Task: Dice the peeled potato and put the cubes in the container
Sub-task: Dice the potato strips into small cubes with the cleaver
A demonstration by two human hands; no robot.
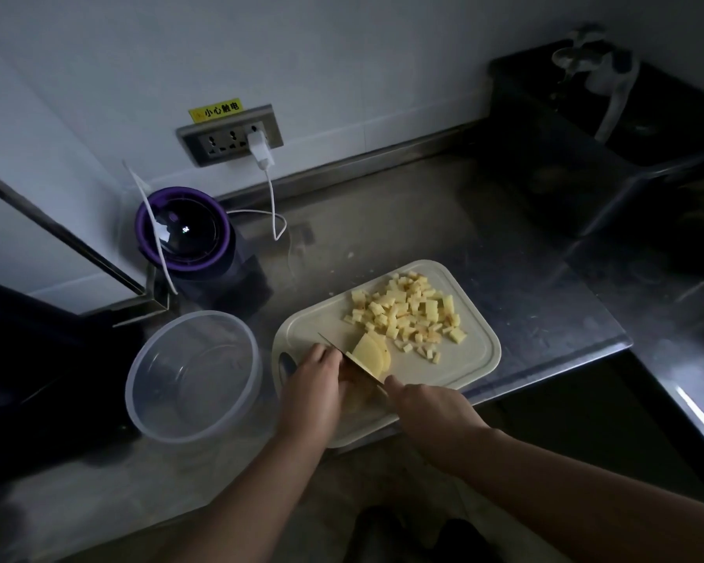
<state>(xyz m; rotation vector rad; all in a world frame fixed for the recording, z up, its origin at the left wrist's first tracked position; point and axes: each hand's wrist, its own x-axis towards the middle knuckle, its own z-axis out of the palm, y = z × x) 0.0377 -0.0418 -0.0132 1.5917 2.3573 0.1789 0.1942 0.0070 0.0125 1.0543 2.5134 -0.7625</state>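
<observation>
A pale cutting board (470, 365) lies on the steel counter. A heap of yellow potato cubes (413, 308) covers its far right part. Near the board's middle, a few potato slices (370, 353) lean against a knife blade (352, 359). My right hand (429, 406) grips the knife handle, blade edge down on the potato. My left hand (314, 384) rests curled on the piece of potato left of the blade, which it mostly hides. A clear round plastic container (194, 375) stands empty to the left of the board.
A purple-rimmed appliance (183, 231) stands behind the container, its white cable (275, 205) running to a wall socket (230, 136). A dark sink with a tap (610, 87) is at the far right. The counter's front edge runs just under the board.
</observation>
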